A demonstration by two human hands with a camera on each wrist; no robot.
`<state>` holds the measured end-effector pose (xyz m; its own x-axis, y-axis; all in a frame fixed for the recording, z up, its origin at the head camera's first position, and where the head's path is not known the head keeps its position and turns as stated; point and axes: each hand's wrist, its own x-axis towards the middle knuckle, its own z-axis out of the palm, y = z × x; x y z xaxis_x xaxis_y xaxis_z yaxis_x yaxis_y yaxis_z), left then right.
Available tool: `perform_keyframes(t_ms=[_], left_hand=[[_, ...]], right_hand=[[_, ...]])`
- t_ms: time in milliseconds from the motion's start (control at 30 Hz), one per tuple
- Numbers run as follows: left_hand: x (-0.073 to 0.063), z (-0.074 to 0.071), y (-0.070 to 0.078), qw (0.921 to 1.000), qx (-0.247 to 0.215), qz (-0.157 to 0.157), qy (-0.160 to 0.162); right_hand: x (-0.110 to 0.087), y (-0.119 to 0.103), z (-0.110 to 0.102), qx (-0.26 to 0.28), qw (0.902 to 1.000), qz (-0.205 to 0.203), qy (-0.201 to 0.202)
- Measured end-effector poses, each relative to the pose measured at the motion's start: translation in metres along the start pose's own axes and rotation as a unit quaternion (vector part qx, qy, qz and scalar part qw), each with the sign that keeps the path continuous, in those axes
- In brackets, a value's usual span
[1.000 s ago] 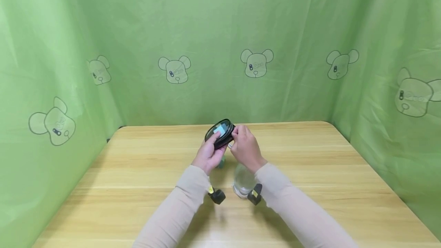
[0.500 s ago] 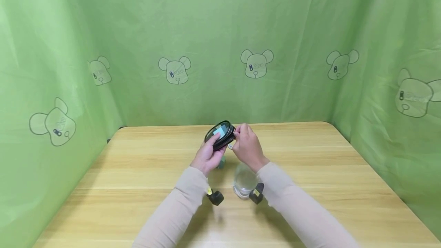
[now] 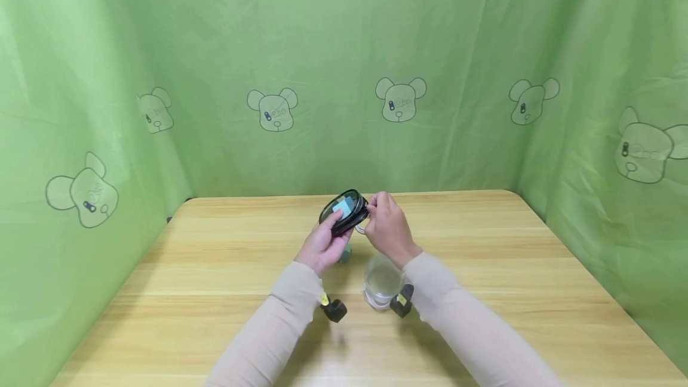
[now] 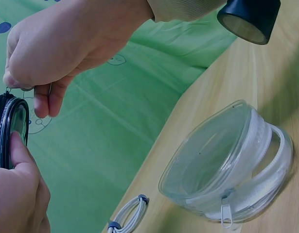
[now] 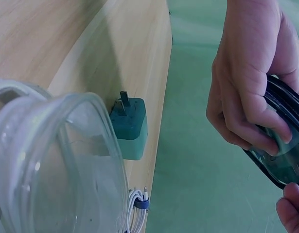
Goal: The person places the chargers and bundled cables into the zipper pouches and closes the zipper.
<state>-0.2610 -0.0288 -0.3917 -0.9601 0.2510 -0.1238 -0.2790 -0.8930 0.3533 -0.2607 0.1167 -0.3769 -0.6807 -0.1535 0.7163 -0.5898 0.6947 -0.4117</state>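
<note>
My left hand (image 3: 322,243) grips a small see-through zip pouch (image 3: 327,212) with black edges, held above the table, thumb on its clear face. Inside it shows a pale teal plug charger (image 3: 342,206). At the pouch's right end, my right hand (image 3: 388,226) pinches the zipper pull (image 4: 7,91) with thumb and forefinger. The right wrist view has the left hand's fingers (image 5: 254,126) wrapped over the clear side, and the right hand's fingertips (image 5: 291,206) at the lower edge.
On the wooden table (image 3: 527,279), a clear pouch (image 3: 383,279) with a white zipper stands below my right wrist. Another teal plug charger (image 5: 131,126) stands beyond it, prongs up. A coiled white cable (image 4: 132,213) with blue ties lies nearby. Green curtains (image 3: 344,28) surround the table.
Both hands and the black-edged pouch have sunk slightly. My right hand, at the zipper pull, has shifted a little to the right. The things on the table have stayed put.
</note>
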Motion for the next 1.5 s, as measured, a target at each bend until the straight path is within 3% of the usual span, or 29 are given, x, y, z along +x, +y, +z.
perform_keyframes(t_ms=[900,1500], left_hand=[[-0.0026,-0.0044,0.0027,0.9992,0.034,-0.018,-0.013],[0.0021,-0.0001,-0.0002,0.9992,0.009,0.015,0.035]], right_hand=[[0.0027,0.0025,-0.0064,0.006,0.9996,0.025,-0.01],[-0.0012,-0.001,-0.0055,0.018,0.9998,0.001,-0.007]])
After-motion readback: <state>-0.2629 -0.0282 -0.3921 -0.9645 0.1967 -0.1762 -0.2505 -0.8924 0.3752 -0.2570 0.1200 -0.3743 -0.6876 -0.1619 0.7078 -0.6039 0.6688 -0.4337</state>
